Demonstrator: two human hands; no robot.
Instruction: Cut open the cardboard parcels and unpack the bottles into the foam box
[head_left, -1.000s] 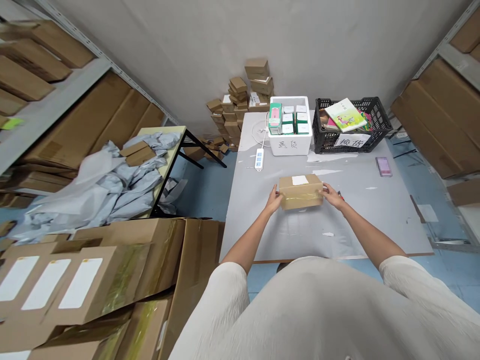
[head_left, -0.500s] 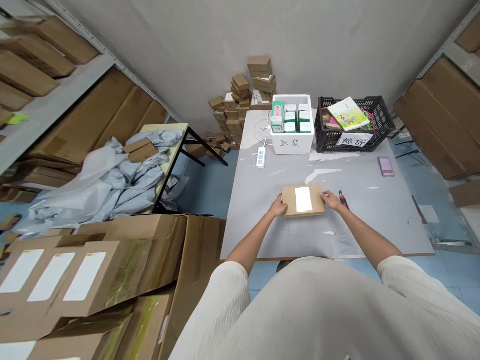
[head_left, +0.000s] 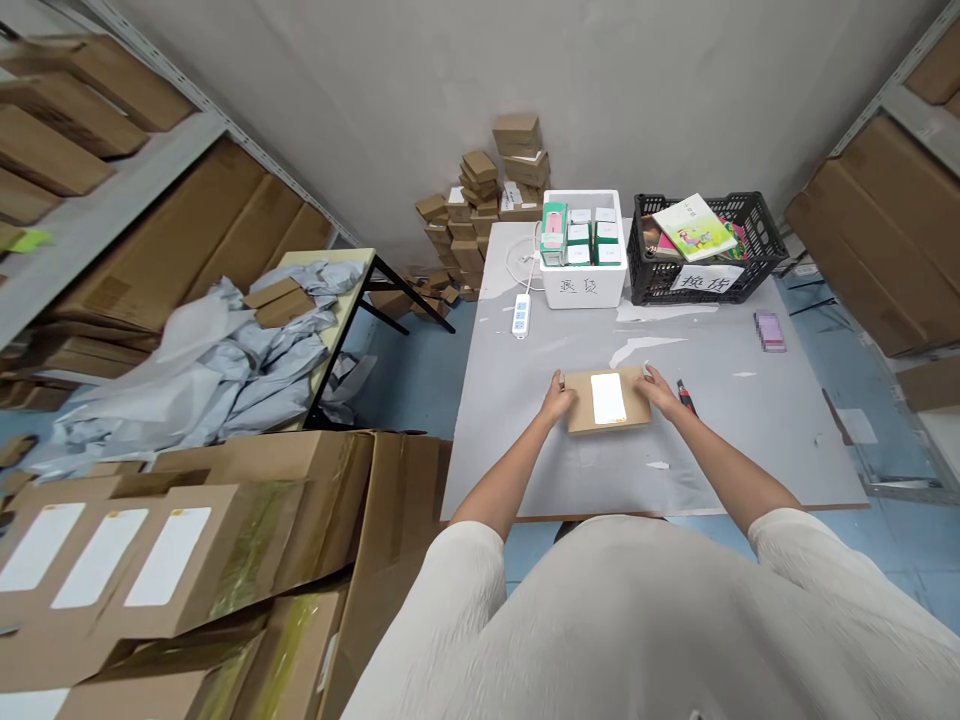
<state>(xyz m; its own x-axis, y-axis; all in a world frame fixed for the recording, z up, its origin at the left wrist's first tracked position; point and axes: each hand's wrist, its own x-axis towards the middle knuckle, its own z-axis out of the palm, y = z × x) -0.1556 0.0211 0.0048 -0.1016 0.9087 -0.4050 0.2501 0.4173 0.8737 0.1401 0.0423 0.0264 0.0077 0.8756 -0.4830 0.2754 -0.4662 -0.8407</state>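
A flat brown cardboard box with a white label on top is between my two hands at the middle of the grey table. My left hand grips its left end, the thumb toward the box. At the opposite end my right hand holds the far right corner, its fingers bent around the edge. Just right of that hand lies a red and black utility knife.
Behind the box stand a white foam bin with green-and-white boxes and a black crate holding books. A power strip lies at the left. Large cartons flank the table's left side; small boxes are stacked by the wall.
Both hands have shifted slightly up along the box's ends, toward its far edge. The box itself stays almost in the same place.
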